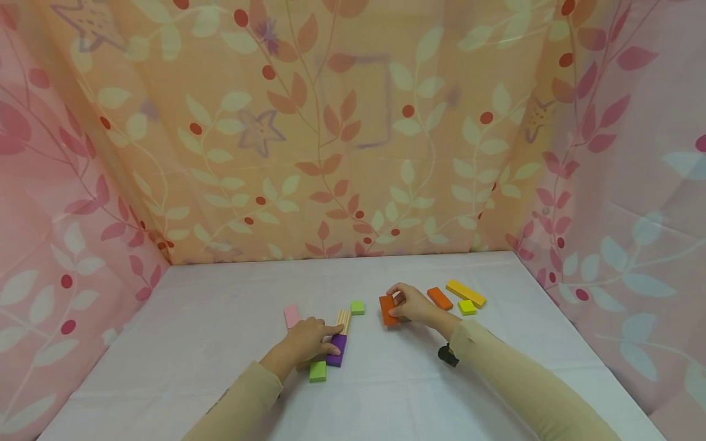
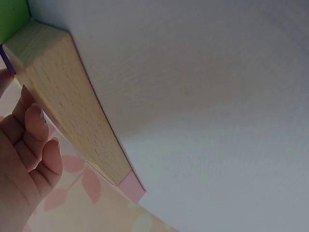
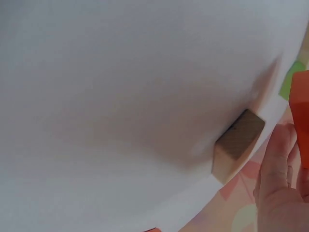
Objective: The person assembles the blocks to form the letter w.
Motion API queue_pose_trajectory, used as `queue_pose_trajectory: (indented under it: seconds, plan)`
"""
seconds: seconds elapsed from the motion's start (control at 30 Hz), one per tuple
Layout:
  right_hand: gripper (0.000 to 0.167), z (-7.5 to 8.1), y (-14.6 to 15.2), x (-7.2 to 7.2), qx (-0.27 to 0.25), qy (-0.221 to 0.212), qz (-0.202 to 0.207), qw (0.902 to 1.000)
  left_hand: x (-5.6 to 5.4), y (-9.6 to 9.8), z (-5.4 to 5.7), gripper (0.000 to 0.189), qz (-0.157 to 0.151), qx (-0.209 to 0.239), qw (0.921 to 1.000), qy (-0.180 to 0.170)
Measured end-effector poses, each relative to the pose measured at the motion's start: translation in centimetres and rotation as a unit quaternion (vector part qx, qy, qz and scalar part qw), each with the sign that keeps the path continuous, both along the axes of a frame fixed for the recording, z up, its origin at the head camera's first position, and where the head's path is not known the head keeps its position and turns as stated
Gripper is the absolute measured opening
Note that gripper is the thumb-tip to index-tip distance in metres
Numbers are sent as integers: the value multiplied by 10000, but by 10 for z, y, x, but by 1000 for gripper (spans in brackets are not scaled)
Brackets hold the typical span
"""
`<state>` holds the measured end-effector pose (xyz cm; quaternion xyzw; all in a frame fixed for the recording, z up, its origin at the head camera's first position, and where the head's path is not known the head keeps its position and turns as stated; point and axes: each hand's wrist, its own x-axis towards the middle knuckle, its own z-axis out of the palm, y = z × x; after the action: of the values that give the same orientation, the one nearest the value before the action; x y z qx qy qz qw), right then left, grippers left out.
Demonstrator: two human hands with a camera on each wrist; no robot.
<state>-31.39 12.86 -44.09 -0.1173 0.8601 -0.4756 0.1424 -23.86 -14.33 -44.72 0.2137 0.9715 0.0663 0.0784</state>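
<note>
One orange block (image 1: 386,315) sits pinched in the right hand (image 1: 410,304), between thumb and fingers; the left hand (image 1: 306,339), thumb and index finger apart, touches a purple block (image 1: 335,357) under its thumb and striped wood (image 1: 344,318) at its index fingertip.

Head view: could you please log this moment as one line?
left hand: touches purple block; right hand: holds orange block; pink block: beyond left hand
</note>
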Motion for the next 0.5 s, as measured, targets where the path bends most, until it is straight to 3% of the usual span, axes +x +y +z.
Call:
queue_pose_trajectory:
  seconds: [0.23,0.5]
  plan:
    - [38,3,-7,6,-171,-552,-33,9983,0,0,-1,60,-23,-13,10000,44]
    - [40,0,-19,11,-48,-664,131,9977,-1,0,-1,60,-58,-50,10000,43]
